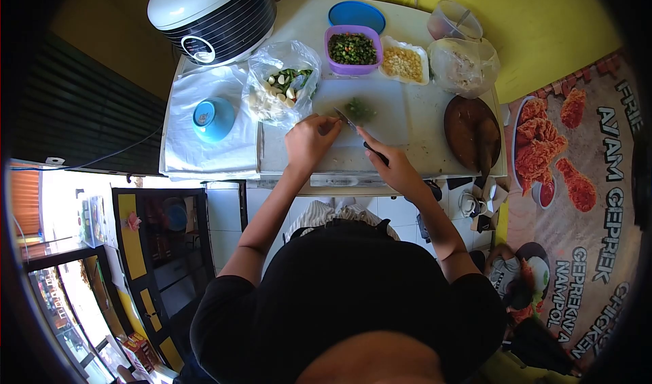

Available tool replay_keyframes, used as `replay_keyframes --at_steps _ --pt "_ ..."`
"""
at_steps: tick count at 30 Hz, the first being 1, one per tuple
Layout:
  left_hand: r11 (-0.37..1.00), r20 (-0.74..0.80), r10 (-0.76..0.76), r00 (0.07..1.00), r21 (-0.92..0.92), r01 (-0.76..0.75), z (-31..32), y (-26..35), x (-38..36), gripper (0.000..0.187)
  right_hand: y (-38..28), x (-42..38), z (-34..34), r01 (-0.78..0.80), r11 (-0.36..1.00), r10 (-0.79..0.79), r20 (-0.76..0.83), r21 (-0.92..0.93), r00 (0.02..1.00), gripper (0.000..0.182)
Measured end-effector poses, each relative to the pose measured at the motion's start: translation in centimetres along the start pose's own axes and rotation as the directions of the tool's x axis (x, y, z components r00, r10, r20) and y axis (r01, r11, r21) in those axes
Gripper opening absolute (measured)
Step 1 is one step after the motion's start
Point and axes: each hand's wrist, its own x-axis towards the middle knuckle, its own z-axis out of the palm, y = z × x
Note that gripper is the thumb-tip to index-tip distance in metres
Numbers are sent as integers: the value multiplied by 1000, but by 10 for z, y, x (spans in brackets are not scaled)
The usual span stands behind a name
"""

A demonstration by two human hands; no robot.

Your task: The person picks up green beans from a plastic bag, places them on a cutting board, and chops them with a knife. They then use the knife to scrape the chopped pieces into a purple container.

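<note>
While the counter [428, 157] carries much else, confine the cutting to the white board [392, 127] lying on it. From beside it, I see the left hand [309, 139] with its fingertips near the blade; I cannot tell whether they grip anything. Curl them back from the edge. The right hand [396, 169] is closed around the handle of the knife [348, 120]; make its strokes short and controlled. The chopped green pile [358, 110] lies on the board, just beside the blade; leave it clear of the cutting line.
</note>
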Motion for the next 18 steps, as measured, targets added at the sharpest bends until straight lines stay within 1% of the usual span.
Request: replay_keyframes --at_steps 4,6,7,9,10,12,16,18 --pt "1000 7 -2 1000 4 2 0 0 1 17 -2 -2 0 -23 999 23 -2 -49 1000 53" --pt "1000 2 0 1000 -10 0 0 -2 1 17 -8 -3 0 -52 989 54 9 -137 998 55" --pt "1000 -4 0 1000 -23 0 0 -2 1 16 -7 -4 1 -54 989 55 8 -137 998 55" --pt "1000 5 -8 1000 -27 8 -1 -1 1 16 -4 -5 7 -44 942 38 -24 -332 999 59" --pt "999 13 -17 1000 -30 17 -1 -1 1 16 -5 -6 10 -44 942 39 -24 -332 999 59" --pt "999 2 -10 1000 -42 10 0 -3 0 16 -6 -5 14 -57 915 44 -41 -400 998 62" --pt "998 1 -2 1000 -55 3 0 -2 -1 16 -2 2 19 -65 907 51 -44 -415 998 62" --pt "998 -11 2 1000 -60 -3 2 -4 -2 16 2 9 19 -29 951 15 -48 -308 999 60"
